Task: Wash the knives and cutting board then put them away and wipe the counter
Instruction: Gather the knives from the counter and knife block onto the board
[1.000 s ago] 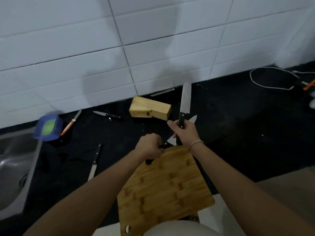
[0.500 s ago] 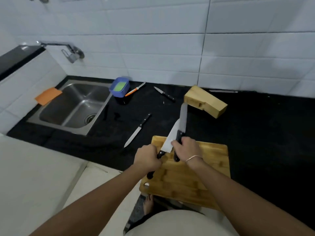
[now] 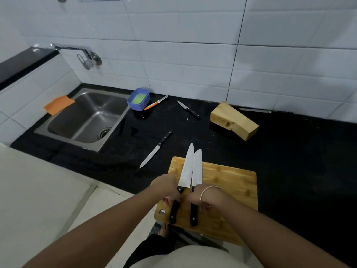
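A bamboo cutting board [image 3: 229, 182] lies at the counter's front edge. Over it I hold two black-handled chef's knives side by side, blades pointing away. My left hand [image 3: 167, 187] grips the longer left knife [image 3: 186, 169] at its handle. My right hand [image 3: 201, 198] grips the shorter right knife [image 3: 197, 167]. Loose on the black counter [image 3: 289, 161] lie a slim black-handled knife [image 3: 155, 149], a small paring knife [image 3: 188, 109], an orange-handled knife [image 3: 156, 102], and a thin blade [image 3: 255, 110] by the wall. The wooden knife block [image 3: 234, 120] lies on its side.
A steel sink [image 3: 85, 118] is set in the counter at the left, with a wall tap [image 3: 85, 55] above it. An orange cloth [image 3: 59, 104] hangs on the sink's far-left rim. A blue tub with a green sponge [image 3: 138, 99] stands beside the sink.
My view has swung left, bringing the sink into sight. Both hands have pulled the two knives back over the board; the blades now lie flatter and nearly parallel.
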The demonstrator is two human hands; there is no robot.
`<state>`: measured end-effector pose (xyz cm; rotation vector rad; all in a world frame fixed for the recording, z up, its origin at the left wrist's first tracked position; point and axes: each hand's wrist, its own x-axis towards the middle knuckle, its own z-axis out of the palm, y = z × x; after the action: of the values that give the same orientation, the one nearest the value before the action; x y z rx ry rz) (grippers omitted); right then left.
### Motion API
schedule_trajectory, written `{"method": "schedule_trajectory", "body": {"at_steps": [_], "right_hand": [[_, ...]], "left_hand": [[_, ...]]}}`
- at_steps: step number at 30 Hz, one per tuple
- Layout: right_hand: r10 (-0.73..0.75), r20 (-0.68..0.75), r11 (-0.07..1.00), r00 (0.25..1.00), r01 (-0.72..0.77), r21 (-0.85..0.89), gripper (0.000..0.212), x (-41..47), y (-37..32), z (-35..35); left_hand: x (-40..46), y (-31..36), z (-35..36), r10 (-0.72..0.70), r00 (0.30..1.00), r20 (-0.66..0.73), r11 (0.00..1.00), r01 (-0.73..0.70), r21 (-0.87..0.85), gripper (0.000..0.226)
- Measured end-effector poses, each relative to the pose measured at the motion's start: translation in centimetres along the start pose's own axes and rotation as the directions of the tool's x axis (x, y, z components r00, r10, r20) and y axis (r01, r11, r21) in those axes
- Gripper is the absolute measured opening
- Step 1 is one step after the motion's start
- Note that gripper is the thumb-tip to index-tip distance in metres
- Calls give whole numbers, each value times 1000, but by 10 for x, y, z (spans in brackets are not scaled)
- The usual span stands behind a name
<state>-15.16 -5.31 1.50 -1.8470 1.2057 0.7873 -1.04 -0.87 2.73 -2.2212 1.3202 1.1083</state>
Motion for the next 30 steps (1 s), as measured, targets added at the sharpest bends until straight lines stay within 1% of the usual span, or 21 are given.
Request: {"method": "schedule_trajectory", "body": {"at_steps": [1,2,3,5,7,9,12,14,16,19,22,24,27,28,30], "right_hand": [[-12,-6,1000,1000,12,11,53,0,-1,-8],[-21,-27,1000,999,21,17,52,0,-3,-16],[-28,-64,999,998,29,22,50,1,-5,-24],[-31,-180,998,983,40,48,44,8,-9,-41],[-18,-296,995,955,45,84,38,18,-13,-58],[-27,-386,989,922,80,121,29,28,-18,-77],[-44,-443,969,895,147,201,15,43,-28,-100],[-42,-471,964,881,159,212,6,57,-36,-110],[-66,-500,969,864,174,174,8,77,-44,-123],[-110,-569,981,815,181,69,18,109,-50,-149],[-146,-643,987,752,155,-43,27,144,-56,-180],[-186,-675,982,714,147,-114,33,168,-61,-201],[-205,-700,978,684,111,-178,42,197,-65,-229],[-204,-706,977,678,98,-188,44,205,-65,-236],[-200,-696,973,690,56,-225,46,218,-63,-241]], "left_hand": [[3,0,-6,8,1000,26,1000,-7,-30,30],[7,-1,-13,18,1000,17,997,-17,-71,30],[13,-2,-21,24,999,-23,994,-26,-111,27],[26,-7,-40,28,986,-162,985,-54,-162,20],[39,-12,-64,42,946,-322,984,-96,-152,15],[52,-17,-90,66,895,-442,985,-129,-113,10],[81,-26,-124,121,847,-518,980,-183,-71,10],[103,-31,-138,142,831,-538,979,-200,-50,12],[124,-35,-143,160,825,-542,977,-212,-36,20],[148,-38,-141,201,851,-486,974,-225,9,32],[163,-42,-144,255,881,-399,966,-253,58,23],[171,-49,-154,260,888,-378,961,-276,14,20],[182,-63,-171,258,877,-405,935,-332,-122,16],[184,-67,-174,263,869,-419,922,-354,-157,15],[188,-73,-176,275,850,-449,888,-404,-220,20]]}}
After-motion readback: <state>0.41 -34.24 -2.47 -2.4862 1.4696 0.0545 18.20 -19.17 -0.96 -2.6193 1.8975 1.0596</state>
